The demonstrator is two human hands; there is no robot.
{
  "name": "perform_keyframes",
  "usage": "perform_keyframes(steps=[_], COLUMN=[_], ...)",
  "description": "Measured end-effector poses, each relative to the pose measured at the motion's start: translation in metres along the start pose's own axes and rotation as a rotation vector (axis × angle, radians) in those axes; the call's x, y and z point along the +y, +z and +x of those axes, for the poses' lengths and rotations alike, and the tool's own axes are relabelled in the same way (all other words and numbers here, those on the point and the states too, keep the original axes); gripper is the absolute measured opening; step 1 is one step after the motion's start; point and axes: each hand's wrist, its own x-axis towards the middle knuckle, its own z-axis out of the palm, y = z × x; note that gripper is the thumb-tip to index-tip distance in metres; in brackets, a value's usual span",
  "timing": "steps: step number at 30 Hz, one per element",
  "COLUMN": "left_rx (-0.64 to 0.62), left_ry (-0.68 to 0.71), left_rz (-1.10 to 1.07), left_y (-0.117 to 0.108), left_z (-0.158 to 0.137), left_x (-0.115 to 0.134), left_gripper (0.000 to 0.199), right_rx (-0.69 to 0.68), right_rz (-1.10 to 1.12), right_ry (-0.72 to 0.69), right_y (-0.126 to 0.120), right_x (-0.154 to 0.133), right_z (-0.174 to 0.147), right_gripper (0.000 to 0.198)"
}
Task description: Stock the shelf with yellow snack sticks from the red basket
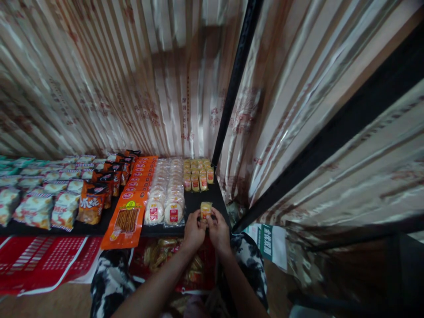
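Evidently, taking the small yellow packet point(206, 210) as the clock's hub, pale snack packets point(35, 207) crowd the black shelf point(213, 198) far out at nine o'clock, with brown-and-orange bags point(91, 205) nearer in. Next lie overlapping orange pouches point(126, 218); the foremost pokes past the shelf's front edge, so a brush from the left forearm point(165, 274) could knock it off. Round white packs point(164, 212) stand in two columns towards ten o'clock, while a red container point(137, 264) of yellowish packs sits lower down at seven. The left hand point(194, 229), fingers curled in, pinches the packet's near left side. At twelve, close rows of yellow packs point(198, 179) stand apart from the fingers; a careless knuckle might topple the front ones. The right hand point(219, 230) grips the packet from the other side, thumb and fingertips drawn together; squeezing too hard could crush the contents, and too slack a pinch could drop it. Towards two o'clock slants a black post point(298, 150), its foot near that hand, so an outward swing might strike it.
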Motion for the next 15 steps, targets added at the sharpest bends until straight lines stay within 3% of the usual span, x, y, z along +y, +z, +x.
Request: perform_keyframes(steps=[6,15], left_rx=[-0.036,-0.080], left_ry=[-0.005,-0.042], left_rz=[-0.074,-0.130], left_y=[0.011,0.024], left_z=[0.020,0.051], left_x=[0.014,0.018], left_gripper=[0.042,0.042], right_rx=[0.127,0.190], right_rz=[-0.112,-0.108], right_ry=[-0.032,-0.017], right_y=[0.005,0.012], right_x=[0.007,0.006], right_z=[0.028,0.060], right_gripper=[0.047,0.050])
